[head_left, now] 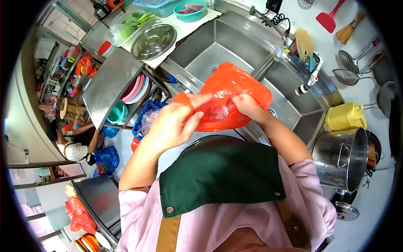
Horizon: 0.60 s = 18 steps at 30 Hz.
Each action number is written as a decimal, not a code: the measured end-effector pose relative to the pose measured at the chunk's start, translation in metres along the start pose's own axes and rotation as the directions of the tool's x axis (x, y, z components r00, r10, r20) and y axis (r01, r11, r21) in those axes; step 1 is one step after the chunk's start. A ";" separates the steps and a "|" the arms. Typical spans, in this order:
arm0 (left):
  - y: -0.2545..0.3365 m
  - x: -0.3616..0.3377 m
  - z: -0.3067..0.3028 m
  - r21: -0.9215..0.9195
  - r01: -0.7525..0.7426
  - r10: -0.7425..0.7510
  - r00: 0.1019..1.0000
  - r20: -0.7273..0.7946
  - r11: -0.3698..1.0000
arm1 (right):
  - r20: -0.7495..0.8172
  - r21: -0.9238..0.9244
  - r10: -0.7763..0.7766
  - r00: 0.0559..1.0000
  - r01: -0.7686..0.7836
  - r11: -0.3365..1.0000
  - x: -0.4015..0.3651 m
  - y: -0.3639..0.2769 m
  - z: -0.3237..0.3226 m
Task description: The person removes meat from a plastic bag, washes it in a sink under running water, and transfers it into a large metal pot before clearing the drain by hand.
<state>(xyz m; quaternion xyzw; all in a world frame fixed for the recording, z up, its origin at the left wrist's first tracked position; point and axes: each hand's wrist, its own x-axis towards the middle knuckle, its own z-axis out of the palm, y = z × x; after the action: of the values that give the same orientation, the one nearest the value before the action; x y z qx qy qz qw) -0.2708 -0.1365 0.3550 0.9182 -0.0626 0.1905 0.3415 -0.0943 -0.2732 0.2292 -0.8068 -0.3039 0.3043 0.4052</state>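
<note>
An orange-red plastic bag (235, 84) is spread open in front of my apron, over the near edge of the sink. My left hand (176, 122) is at the bag's left side, thumb and index finger apart and slightly blurred. Part of the bag shows around its other fingers, which look curled on it. With bent fingers, my right hand (249, 106) pinches the bag's near right part. Between the hands lies some crumpled clear plastic (218, 112), in or against the bag; its contents cannot be made out.
Behind the bag is a steel double sink (262, 69) with a tap (308, 82). A glass lid (154, 41) and leafy greens (134, 24) lie at the upper left. A large steel pot (336, 157) and yellow jug (345, 117) stand right. Another person (75, 149) is far left.
</note>
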 end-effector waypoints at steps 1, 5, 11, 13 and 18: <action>-0.009 0.000 0.011 0.024 0.098 -0.100 0.990 0.098 0.995 | -0.117 0.204 -0.251 0.961 0.270 0.941 -0.006 -0.007 -0.003; -0.083 0.013 0.074 0.054 0.497 -0.484 0.809 0.332 0.866 | -0.339 0.350 -0.715 0.612 0.787 0.508 0.001 -0.012 -0.012; -0.155 0.077 0.140 -0.752 0.560 -0.351 0.821 0.450 0.347 | 0.051 0.163 -0.246 0.968 0.235 0.958 -0.021 -0.001 -0.035; -0.169 0.089 0.163 -0.749 0.625 -0.242 0.779 0.579 0.221 | 0.099 0.221 -0.060 0.993 0.036 0.975 -0.029 -0.008 -0.028; -0.115 0.088 0.154 -0.649 0.652 -0.103 0.670 0.735 -0.393 | 0.016 0.954 -0.086 0.996 0.011 0.301 -0.050 -0.022 -0.044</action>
<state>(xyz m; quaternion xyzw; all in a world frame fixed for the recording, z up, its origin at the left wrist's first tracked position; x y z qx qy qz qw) -0.1144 -0.1480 0.2126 0.2782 0.0950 -0.2397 0.9253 -0.0986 -0.3199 0.2816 -0.3920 -0.1024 0.4381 0.8025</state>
